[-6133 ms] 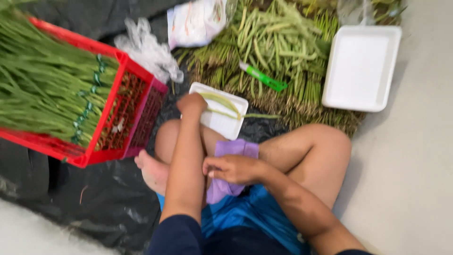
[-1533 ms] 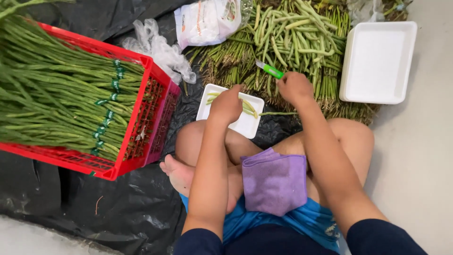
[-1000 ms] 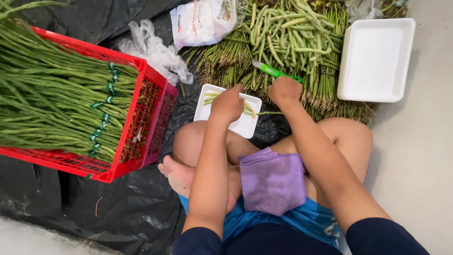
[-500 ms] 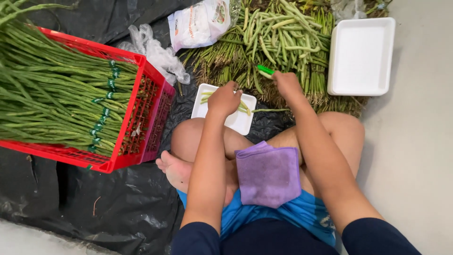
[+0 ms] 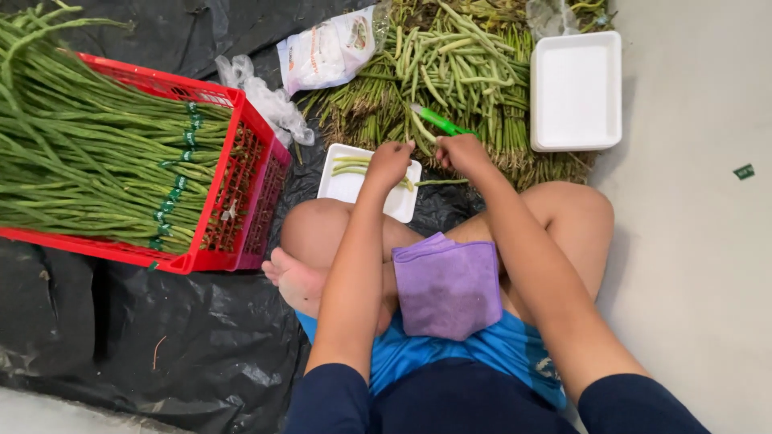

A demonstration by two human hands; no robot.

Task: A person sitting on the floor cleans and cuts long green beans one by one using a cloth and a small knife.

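Head view: the left hand (image 5: 390, 163) is seen closed over the far edge of a small white foam tray (image 5: 346, 183), its fingers curled about the ends of a few cut green bean lengths (image 5: 351, 167) lying in that tray. The right hand (image 5: 460, 153) is closed around a green-handled knife (image 5: 440, 122), which points up and to the left over the loose pile of green beans (image 5: 450, 72) spread on the floor. The small tray rests on black plastic sheeting (image 5: 185, 337), just in front of the crossed legs. A purple cloth (image 5: 449, 285) is laid across the lap. A red crate (image 5: 233, 189) filled with bundled long beans (image 5: 88, 169) is seen to the left. A larger white foam tray (image 5: 576, 90) lies to the right of the pile, and a white plastic bag (image 5: 326, 52) to its left.
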